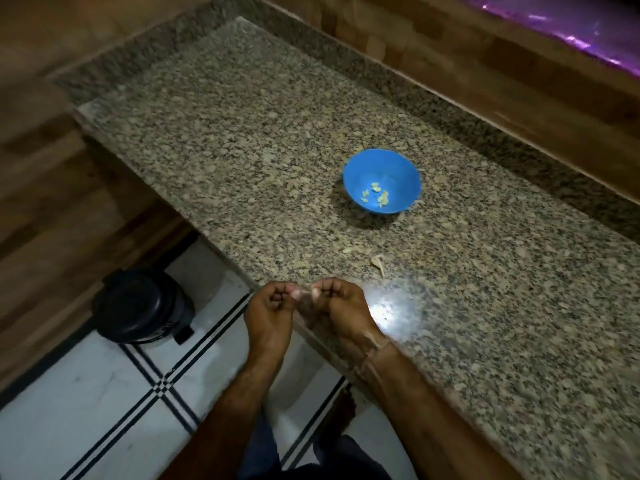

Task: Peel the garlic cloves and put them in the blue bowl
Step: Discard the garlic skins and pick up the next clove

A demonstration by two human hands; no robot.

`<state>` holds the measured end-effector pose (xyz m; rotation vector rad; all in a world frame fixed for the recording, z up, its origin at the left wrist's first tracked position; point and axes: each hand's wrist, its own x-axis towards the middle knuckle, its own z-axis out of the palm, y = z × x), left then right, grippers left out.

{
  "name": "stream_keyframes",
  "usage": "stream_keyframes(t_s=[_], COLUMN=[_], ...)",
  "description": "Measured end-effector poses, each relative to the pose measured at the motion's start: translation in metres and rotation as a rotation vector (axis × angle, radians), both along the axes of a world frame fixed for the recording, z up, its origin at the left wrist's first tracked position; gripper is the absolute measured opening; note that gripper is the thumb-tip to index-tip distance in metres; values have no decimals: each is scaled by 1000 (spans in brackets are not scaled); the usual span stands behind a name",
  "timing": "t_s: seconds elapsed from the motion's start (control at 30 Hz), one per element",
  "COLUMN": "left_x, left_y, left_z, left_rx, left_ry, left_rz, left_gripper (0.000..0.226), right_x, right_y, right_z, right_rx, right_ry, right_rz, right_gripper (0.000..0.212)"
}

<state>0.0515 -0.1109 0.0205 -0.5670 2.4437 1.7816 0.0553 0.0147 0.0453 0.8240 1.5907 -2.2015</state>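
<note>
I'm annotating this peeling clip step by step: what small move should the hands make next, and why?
Probably strip the skin off. The left hand and right hand each pinch one small pale piece, likely a garlic clove, at the edge of the speckled granite counter, well short of the round blue plastic bowl holding a few peeled cloves.

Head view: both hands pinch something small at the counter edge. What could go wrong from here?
The left hand and right hand pinch a small piece, likely garlic, over the counter edge; a slip could drop it onto the floor. The blue bowl sits apart from the hands; a toss might miss.
</note>
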Motion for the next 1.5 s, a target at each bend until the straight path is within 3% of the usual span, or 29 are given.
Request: stream_keyframes(t_s=[0.13, 0.3, 0.57, 0.77, 1.03, 1.2, 1.4, 1.5], left_x=[-4, -3, 20, 13, -21, -57, -115, -153], left_y=[-70, -202, -392, -463, -518, -536, -549, -558], left_z=[2, -7, -18, -29, -50, -117, -269, -341], left_rx=[16, 28, -28, -34, -20, 75, 368, 477], left_ry=[-9, 44, 39, 15, -97, -268, -522, -608], left_rz=[121, 263, 449, 529, 600, 631, 819, 894], left_gripper=[15, 20, 22, 15, 9, 5, 8, 11], right_x=[-21, -47, -60, -87, -133, -164, -206, -229], right_y=[-66, -195, -378, -453, -516, -532, -562, -581], right_z=[-6, -17, -39, -54, -93, -160, -317, -396], right_rx=[127, 177, 177, 248, 293, 260, 302, 314], right_ry=[24, 24, 57, 49, -71, -212, -399, -482], right_rz=[147, 266, 451, 524, 606, 581, 587, 565], right_gripper=[25, 10, 24, 29, 19, 19, 31, 17])
